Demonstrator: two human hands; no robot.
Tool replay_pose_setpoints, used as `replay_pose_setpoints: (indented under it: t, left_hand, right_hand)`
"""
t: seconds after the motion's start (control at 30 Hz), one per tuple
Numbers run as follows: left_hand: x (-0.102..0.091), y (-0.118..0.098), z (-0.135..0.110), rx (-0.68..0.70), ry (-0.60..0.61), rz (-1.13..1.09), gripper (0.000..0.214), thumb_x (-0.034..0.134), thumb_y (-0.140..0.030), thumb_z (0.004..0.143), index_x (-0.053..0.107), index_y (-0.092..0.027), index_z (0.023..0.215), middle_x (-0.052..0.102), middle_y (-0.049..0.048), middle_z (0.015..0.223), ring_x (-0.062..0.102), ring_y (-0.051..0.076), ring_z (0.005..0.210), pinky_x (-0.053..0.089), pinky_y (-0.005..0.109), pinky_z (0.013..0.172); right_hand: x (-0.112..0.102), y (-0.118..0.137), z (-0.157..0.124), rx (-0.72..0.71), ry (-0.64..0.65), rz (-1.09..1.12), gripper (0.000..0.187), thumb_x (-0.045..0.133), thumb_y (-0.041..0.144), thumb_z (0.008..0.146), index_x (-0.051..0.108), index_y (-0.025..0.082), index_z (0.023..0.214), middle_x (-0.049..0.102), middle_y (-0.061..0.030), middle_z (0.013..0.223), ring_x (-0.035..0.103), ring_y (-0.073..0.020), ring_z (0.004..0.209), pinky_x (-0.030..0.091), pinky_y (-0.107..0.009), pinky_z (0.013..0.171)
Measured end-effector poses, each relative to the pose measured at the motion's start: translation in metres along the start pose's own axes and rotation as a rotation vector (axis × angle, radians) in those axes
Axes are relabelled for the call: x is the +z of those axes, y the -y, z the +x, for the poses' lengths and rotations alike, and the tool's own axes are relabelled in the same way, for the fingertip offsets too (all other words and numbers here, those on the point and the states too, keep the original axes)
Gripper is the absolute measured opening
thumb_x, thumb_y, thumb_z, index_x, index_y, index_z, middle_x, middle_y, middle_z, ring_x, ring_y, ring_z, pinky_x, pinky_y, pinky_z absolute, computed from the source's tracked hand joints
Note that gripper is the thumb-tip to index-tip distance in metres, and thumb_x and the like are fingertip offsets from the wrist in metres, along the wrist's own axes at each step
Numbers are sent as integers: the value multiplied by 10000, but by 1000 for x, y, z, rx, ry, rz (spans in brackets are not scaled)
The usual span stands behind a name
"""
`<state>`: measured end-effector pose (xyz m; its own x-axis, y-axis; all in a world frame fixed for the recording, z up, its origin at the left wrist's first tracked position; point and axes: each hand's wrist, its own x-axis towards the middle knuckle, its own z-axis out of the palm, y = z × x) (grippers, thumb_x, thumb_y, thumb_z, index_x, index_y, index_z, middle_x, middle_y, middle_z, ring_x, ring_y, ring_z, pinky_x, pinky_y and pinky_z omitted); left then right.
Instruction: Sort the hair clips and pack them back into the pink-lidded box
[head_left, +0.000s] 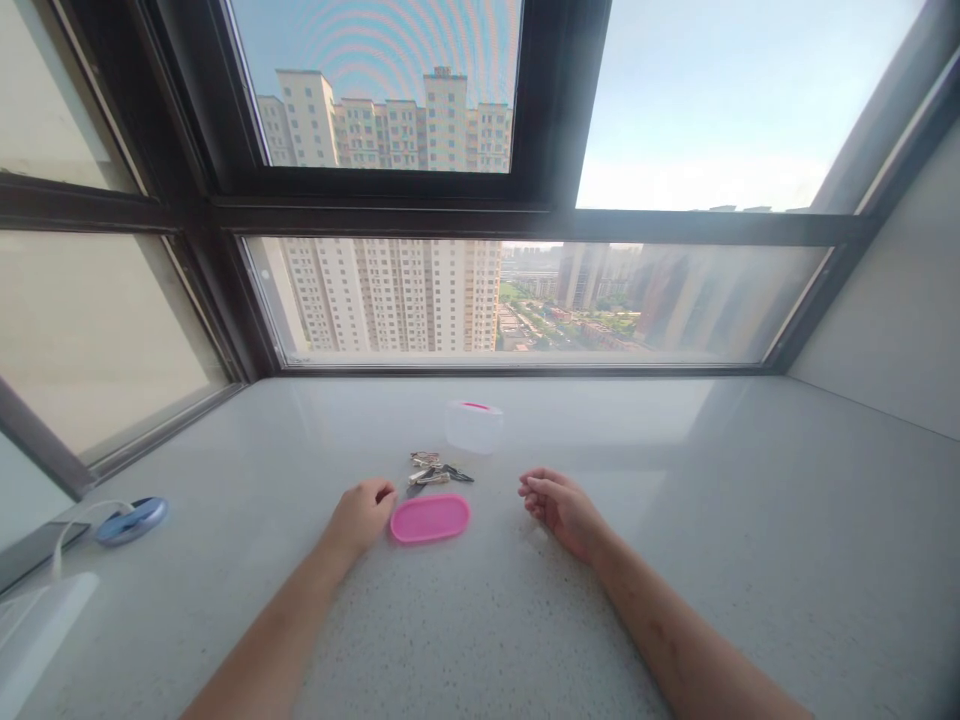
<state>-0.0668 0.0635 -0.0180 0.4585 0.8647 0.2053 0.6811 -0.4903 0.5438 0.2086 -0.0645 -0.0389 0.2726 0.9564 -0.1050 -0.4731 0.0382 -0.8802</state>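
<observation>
Curled left hand (362,515) just beside pink lid (430,518); half-open right hand (559,505) apart

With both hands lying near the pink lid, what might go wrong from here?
1. The left hand lies right beside the pink lid and close to the small metal pieces. A careless sweep could scatter them.
2. The clear container hardly stands out against the pale sill, so the right hand might knock it when reaching forward.
</observation>
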Motion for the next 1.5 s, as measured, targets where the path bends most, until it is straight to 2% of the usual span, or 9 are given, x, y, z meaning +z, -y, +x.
replay_pose_setpoints:
  t: [0.33, 0.53, 0.7, 0.87, 1.13, 1.27, 1.37, 1.5]
  left_hand:
    - [-4, -9, -6, 18, 23, 31, 234, 470, -354, 733, 634, -188, 754, 618, 30, 725, 551, 175, 651, 391, 257, 602]
    - [-9, -22, -16, 221, 67, -17, 262, 542, -360, 724, 613, -203, 921, 603, 62, 941, 563, 217, 866, 433, 310, 768]
    - [-11, -24, -21, 336, 139, -25, 452, 641, -368, 653, 563, -218, 1072, 577, 80, 1098, 525, 251, 1028, 404, 342, 886]
    - [-9, -20, -20, 343, 184, -14, 551, 661, -357, 626, 532, -204, 1140, 561, 100, 1163, 510, 268, 1068, 382, 361, 919]
    - [-5, -20, -18, 310, 187, -72, 505, 618, -293, 665, 525, -194, 1151, 570, 99, 1161, 515, 257, 1072, 391, 353, 918]
    - [-4, -23, -20, 334, 123, -94, 543, 635, -338, 672, 486, -176, 1169, 579, 108, 1132, 533, 254, 1037, 409, 369, 904]
    - [-3, -31, -23, 383, 69, -99, 509, 644, -341, 680, 488, -180, 1138, 580, 108, 1104, 537, 253, 1017, 418, 384, 892]
    - [0, -48, -30, 470, 63, -116, 433, 641, -357, 696, 509, -199, 1077, 583, 96, 1061, 536, 252, 993, 447, 377, 843]
  right_hand:
    - [-1, -1, -1, -18, 11, -51, 116, 670, 219, 661, 619, 144, 733, 637, -37, 670, 537, -84, 509, 365, -186, 460]
    - [0, -1, -2, -23, 19, -66, 124, 671, 228, 654, 615, 144, 725, 636, -34, 661, 538, -86, 510, 363, -190, 466]
    - [-1, -3, 0, -27, 23, -75, 128, 670, 230, 652, 619, 146, 733, 638, -36, 660, 538, -86, 511, 361, -187, 463]
    - [-4, -6, 2, -28, 39, -94, 127, 653, 231, 671, 616, 143, 754, 637, -36, 669, 543, -84, 519, 358, -176, 463]
    - [-2, -5, 2, -53, 36, -134, 151, 649, 251, 671, 607, 136, 758, 627, -38, 670, 545, -84, 521, 356, -175, 461]
    - [4, -5, -1, -117, 19, -230, 241, 667, 313, 649, 601, 141, 804, 612, -25, 686, 546, -91, 522, 357, -179, 448]
    - [10, -6, -6, -197, 45, -390, 344, 656, 367, 673, 580, 159, 936, 592, -25, 776, 548, -93, 540, 376, -186, 447]
    - [18, -7, -17, -283, 238, -536, 736, 735, 342, 614, 390, 278, 1261, 497, -81, 1143, 550, -93, 667, 432, -192, 506]
